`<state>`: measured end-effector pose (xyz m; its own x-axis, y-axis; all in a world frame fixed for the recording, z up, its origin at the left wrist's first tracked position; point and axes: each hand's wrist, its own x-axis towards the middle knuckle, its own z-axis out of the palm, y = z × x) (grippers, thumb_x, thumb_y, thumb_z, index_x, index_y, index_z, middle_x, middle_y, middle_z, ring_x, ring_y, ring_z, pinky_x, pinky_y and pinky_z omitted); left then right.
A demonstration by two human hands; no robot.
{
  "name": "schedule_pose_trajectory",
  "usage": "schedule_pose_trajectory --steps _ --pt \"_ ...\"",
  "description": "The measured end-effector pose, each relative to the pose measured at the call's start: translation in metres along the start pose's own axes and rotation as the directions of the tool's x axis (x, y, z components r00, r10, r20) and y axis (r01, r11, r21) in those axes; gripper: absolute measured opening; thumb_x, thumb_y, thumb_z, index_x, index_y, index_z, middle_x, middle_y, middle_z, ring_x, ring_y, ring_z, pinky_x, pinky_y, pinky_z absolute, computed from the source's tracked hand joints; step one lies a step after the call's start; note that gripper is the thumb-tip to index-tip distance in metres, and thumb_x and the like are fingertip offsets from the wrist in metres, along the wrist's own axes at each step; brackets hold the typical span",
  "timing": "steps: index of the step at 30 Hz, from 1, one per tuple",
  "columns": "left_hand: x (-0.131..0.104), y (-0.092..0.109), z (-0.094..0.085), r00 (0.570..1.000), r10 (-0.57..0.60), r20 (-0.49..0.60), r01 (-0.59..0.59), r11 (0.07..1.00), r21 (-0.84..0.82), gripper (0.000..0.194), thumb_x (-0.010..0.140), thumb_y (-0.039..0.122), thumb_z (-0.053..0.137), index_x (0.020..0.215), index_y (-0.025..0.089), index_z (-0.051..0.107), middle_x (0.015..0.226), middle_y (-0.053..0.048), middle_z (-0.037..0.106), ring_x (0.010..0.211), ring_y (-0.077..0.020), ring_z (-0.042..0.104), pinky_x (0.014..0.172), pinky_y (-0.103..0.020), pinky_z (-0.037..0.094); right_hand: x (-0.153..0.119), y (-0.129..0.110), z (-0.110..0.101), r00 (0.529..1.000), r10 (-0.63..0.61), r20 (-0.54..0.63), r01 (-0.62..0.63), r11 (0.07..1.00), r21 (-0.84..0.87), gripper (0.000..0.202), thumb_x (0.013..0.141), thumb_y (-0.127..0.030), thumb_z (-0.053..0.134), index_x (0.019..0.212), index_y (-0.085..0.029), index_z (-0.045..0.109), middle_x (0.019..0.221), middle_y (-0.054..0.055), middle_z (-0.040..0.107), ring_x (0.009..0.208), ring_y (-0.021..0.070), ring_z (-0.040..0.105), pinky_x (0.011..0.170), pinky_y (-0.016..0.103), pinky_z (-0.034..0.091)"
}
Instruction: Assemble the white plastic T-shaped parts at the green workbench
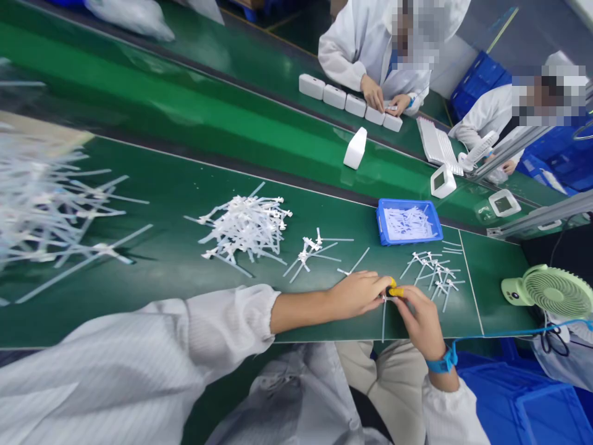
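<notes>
My left hand (pixel 359 292) and my right hand (pixel 420 318) meet near the table's front edge. Between their fingertips is a small black and yellow piece (pixel 395 291), and both hands' fingers are closed on it. A white part with a long pale strip (pixel 383 321) hangs just below the fingertips, pointing to the front edge. A blue strap circles my right wrist. Left of my hands lie a loose strip piece (pixel 356 262), a small group of strip pieces (pixel 306 254) and a larger heap (pixel 245 225). More strip pieces (pixel 435 270) lie to the right.
A blue tray (pixel 383 232) holds small white strips. A big blurred heap (pixel 41 204) fills the far left. A green fan (pixel 551 290) stands at the right. Beyond, a green belt (pixel 278 145) carries white devices (pixel 356 148); two people in white work behind it.
</notes>
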<state>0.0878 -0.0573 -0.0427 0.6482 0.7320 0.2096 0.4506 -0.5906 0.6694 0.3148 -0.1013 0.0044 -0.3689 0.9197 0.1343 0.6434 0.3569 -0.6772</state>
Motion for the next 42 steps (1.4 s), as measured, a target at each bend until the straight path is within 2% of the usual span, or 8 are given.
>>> schedule_pose_trajectory --steps 2,5,8,11,14,22,32,42 --pt "0.0 0.0 -0.001 0.999 0.012 -0.05 -0.018 0.993 -0.117 0.016 0.1 0.021 0.068 0.115 0.021 0.063 0.106 -0.006 0.074 0.098 -0.0252 0.072 0.088 -0.033 0.053 -0.011 0.002 0.004 0.971 0.108 -0.214 -0.089 0.991 0.095 0.02 0.111 -0.03 0.056 0.113 -0.025 0.076 0.116 0.01 0.078 0.108 0.0266 0.073 0.095 0.042 0.058" --pt "0.003 0.004 -0.006 0.99 -0.049 -0.134 0.001 0.942 -0.336 0.015 0.1 0.023 0.066 0.115 0.021 0.067 0.098 -0.003 0.073 0.084 -0.0189 0.067 0.078 -0.029 0.051 -0.025 0.004 0.02 0.859 0.306 -0.409 -0.196 0.937 0.29 0.021 0.109 -0.037 0.061 0.11 -0.022 0.077 0.105 0.009 0.079 0.091 0.025 0.072 0.082 0.039 0.06" --pt "0.004 0.01 -0.009 0.978 -0.161 -0.133 0.073 0.861 -0.504 0.014 0.101 0.03 0.066 0.108 0.019 0.069 0.08 0.001 0.066 0.071 -0.0155 0.06 0.068 -0.025 0.047 -0.026 0.0 0.044 0.818 0.416 -0.398 -0.188 0.846 0.5 0.024 0.105 -0.041 0.067 0.115 -0.021 0.076 0.094 0.007 0.078 0.077 0.0211 0.069 0.073 0.035 0.058" --pt "0.003 0.012 -0.01 0.979 -0.169 -0.114 0.08 0.833 -0.547 0.016 0.1 0.033 0.068 0.101 0.018 0.07 0.081 0.001 0.067 0.073 -0.0152 0.061 0.068 -0.024 0.047 -0.018 -0.007 0.065 0.801 0.467 -0.374 -0.135 0.75 0.647 0.024 0.104 -0.042 0.07 0.112 -0.02 0.075 0.088 0.004 0.075 0.074 0.019 0.067 0.074 0.033 0.057" --pt "0.0 0.011 -0.01 0.986 -0.111 -0.124 0.03 0.852 -0.523 0.015 0.1 0.033 0.07 0.098 0.018 0.072 0.096 -0.004 0.074 0.08 -0.0157 0.064 0.073 -0.025 0.048 -0.014 -0.01 0.076 0.8 0.484 -0.354 -0.123 0.71 0.693 0.024 0.1 -0.043 0.074 0.108 -0.02 0.075 0.093 0.005 0.076 0.082 0.021 0.07 0.08 0.035 0.059" --pt "-0.004 0.01 -0.012 0.988 -0.055 -0.144 -0.026 0.863 -0.505 0.021 0.105 0.035 0.068 0.095 0.018 0.072 0.108 -0.007 0.077 0.078 -0.0139 0.064 0.072 -0.024 0.051 -0.02 -0.003 0.077 0.815 0.443 -0.373 -0.135 0.771 0.622 0.023 0.098 -0.044 0.073 0.097 -0.021 0.075 0.095 0.008 0.074 0.087 0.0241 0.069 0.08 0.039 0.06" --pt "-0.006 0.016 -0.013 0.985 -0.114 -0.127 0.043 0.887 -0.46 0.012 0.104 0.03 0.067 0.103 0.02 0.075 0.11 -0.005 0.079 0.084 -0.015 0.07 0.069 -0.023 0.051 -0.015 -0.009 0.072 0.81 0.468 -0.354 -0.125 0.727 0.675 0.016 0.1 -0.038 0.074 0.097 -0.022 0.072 0.094 0.005 0.07 0.083 0.0209 0.067 0.077 0.035 0.059" --pt "-0.008 0.014 -0.011 0.972 -0.175 -0.155 0.087 0.887 -0.454 0.016 0.104 0.033 0.067 0.096 0.02 0.072 0.096 -0.004 0.075 0.086 -0.0168 0.07 0.073 -0.024 0.052 -0.016 -0.01 0.07 0.866 0.432 -0.252 -0.126 0.677 0.725 0.012 0.102 -0.034 0.074 0.106 -0.024 0.077 0.1 0.005 0.076 0.088 0.0218 0.074 0.082 0.034 0.061"
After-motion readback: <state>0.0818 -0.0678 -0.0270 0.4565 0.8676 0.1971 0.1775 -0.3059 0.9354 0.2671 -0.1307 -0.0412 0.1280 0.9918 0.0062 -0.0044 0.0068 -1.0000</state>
